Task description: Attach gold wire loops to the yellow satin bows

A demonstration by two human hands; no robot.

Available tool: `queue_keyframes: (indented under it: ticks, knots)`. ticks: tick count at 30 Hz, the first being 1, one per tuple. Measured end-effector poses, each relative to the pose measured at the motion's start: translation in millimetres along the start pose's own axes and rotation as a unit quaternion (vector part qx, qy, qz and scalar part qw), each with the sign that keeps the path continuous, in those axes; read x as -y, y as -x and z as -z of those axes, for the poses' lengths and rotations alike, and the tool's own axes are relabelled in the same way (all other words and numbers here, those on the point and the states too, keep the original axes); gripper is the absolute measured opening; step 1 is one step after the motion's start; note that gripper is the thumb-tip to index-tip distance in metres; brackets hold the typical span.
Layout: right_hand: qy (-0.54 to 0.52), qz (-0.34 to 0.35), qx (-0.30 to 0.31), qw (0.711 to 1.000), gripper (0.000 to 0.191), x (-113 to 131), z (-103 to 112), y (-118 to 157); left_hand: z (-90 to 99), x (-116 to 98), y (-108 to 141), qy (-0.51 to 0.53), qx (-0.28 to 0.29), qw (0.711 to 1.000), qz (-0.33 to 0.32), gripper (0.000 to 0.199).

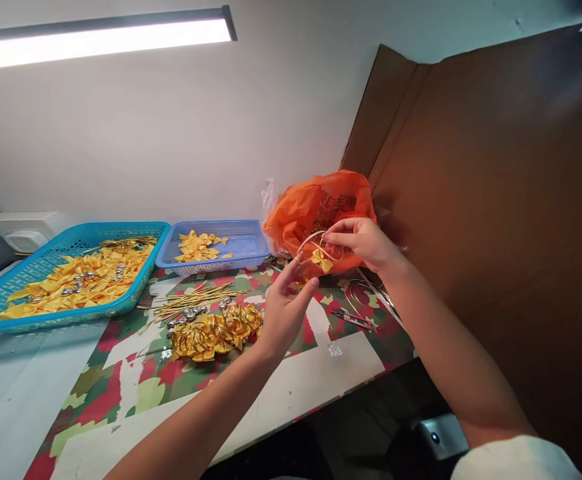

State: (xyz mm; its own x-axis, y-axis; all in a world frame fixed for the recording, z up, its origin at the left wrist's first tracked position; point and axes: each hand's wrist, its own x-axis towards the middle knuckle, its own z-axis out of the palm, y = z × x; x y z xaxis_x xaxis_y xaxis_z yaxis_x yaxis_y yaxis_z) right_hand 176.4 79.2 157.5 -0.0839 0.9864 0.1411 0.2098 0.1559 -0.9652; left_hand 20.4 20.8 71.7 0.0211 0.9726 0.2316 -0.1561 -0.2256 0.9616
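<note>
In front of the orange bag, my right hand (368, 247) pinches a thin pale cord (311, 237) bent into a loop. A small yellow ribbon bow (323, 261) hangs at the loop, just below the right fingertips. My left hand (288, 307) is to the left and lower, its thumb apart from the fingers. Its fingertips meet the left side of the loop; whether they grip it is hard to see. Nearby on the table lies a pile of finished-looking gold bows (213, 337) with gold ties. Beyond them are loose gold twist ties (201, 300) and silver bells (193, 312).
A turquoise basket (121, 307) of yellow bows stands left, beside a blue basket (251, 248) with fewer bows. The orange plastic bag (295, 207) sits at the back. Thread snips (353, 319) lie right. A cardboard sheet (495, 200) rises along the right side.
</note>
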Motion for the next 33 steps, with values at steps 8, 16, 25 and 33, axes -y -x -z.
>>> queue_keyframes:
  ticks: [8,16,25,33]
  knots:
    - [-0.008,0.017,0.068,0.998,0.026,13,-30,38,9.5,-1,26,-0.034,-0.026,0.999,-0.033,0.048]
    - [0.004,0.022,0.079,0.997,0.025,8,-31,44,14.8,5,31,-0.044,-0.038,0.996,-0.063,0.042]
    - [-0.016,0.027,0.073,0.997,0.023,10,-33,46,17.3,4,32,-0.055,-0.054,0.994,-0.077,0.041]
    - [-0.023,0.006,0.062,0.998,0.026,6,-36,47,18.9,1,38,-0.085,-0.076,0.985,-0.133,0.034]
